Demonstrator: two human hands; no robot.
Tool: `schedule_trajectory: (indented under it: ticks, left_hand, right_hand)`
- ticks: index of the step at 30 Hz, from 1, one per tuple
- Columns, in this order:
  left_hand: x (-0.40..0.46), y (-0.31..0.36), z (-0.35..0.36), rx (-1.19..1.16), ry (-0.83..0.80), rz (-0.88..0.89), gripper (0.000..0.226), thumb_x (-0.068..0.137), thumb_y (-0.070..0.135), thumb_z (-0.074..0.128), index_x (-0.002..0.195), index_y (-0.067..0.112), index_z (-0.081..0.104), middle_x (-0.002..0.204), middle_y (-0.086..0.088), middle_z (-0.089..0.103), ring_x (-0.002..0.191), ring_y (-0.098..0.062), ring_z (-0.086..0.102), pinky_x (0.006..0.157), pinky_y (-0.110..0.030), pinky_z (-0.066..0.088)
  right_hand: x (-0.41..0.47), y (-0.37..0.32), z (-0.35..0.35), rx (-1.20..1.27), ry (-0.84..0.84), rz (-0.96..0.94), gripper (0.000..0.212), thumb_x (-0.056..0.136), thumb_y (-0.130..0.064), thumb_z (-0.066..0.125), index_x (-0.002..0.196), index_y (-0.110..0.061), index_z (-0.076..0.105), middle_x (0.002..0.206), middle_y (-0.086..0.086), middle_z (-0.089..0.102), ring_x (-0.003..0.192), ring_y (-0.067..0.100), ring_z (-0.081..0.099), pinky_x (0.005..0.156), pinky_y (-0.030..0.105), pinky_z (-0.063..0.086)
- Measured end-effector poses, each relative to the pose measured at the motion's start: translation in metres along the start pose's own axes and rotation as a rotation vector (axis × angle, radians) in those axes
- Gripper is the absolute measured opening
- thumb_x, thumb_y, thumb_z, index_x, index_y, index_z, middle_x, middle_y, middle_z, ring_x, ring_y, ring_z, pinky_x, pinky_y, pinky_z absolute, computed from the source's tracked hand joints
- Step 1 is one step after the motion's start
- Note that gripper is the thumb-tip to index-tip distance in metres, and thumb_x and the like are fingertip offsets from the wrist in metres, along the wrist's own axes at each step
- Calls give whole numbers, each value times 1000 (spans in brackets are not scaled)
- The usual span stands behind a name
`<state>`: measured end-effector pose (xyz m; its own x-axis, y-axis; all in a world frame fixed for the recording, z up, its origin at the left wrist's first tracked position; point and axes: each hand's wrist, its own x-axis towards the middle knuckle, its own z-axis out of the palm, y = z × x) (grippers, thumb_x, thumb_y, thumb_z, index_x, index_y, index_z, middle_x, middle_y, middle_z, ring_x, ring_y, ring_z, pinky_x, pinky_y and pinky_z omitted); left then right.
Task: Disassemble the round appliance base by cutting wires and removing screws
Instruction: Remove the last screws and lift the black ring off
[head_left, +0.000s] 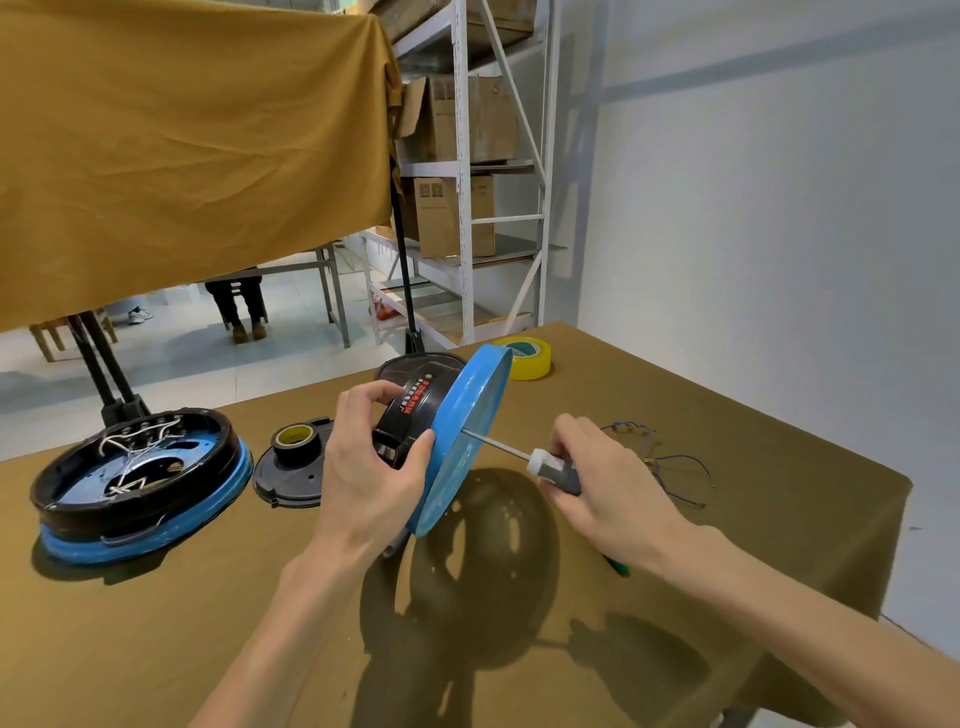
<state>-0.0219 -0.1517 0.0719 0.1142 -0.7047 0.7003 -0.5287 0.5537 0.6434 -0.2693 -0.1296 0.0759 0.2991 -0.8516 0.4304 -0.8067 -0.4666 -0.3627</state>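
Two hands at work above the cloth-covered table (675, 415), left hand (371, 475) gripping the round appliance base (457, 441) tipped on edge, blue face toward the right, right hand (605, 475) clasping a screwdriver (535, 460), shaft lying sideways into that face, second opened base (137, 480) far left, black tape roll (295, 441) on a black cover (291, 480) between, yellow tape roll (527, 356) behind, loose wires (670, 465) beyond the right hand.

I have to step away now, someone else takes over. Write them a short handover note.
Left hand grips the blue-bottomed base, held on edge above the table.
Right hand holds the screwdriver, tip at the middle of the blue face.
Done: cut wires lie at right; a second base lies open at left.
Left: finish this screw, then any others.
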Motion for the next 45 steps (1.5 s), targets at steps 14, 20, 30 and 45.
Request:
schedule_trajectory:
  ticks: [14,20,30,45]
  left_hand:
    - [14,-6,-10,-89,-110,-88,53,81,14,83,119,28,48,117,5,56,107,-9,60,80,-7,51]
    - [14,-5,-7,-48,-92,-69,56,79,18,86,122,26,51,117,8,57,103,-1,62,75,-11,55]
    - [13,-7,-8,-21,-72,-58,53,79,20,85,121,25,52,118,4,59,101,-10,65,74,-11,56]
    - [9,-6,-9,-47,-68,-61,57,78,18,86,123,23,52,120,3,59,101,-13,66,75,-13,58]
  right_hand:
    - [-4,14,19,316,-174,-19,20,101,-50,57,95,-30,55,76,-3,59,64,15,52,61,36,43]
    - [-3,16,20,155,22,-34,23,94,-46,67,91,-30,51,74,-11,55,67,10,51,61,27,41]
    - [-4,11,10,37,29,-104,19,99,-39,62,96,-30,47,88,-13,50,71,13,52,61,25,41]
    - [1,3,4,-86,-57,-62,26,101,-35,60,99,-24,36,82,-7,54,64,17,54,59,37,46]
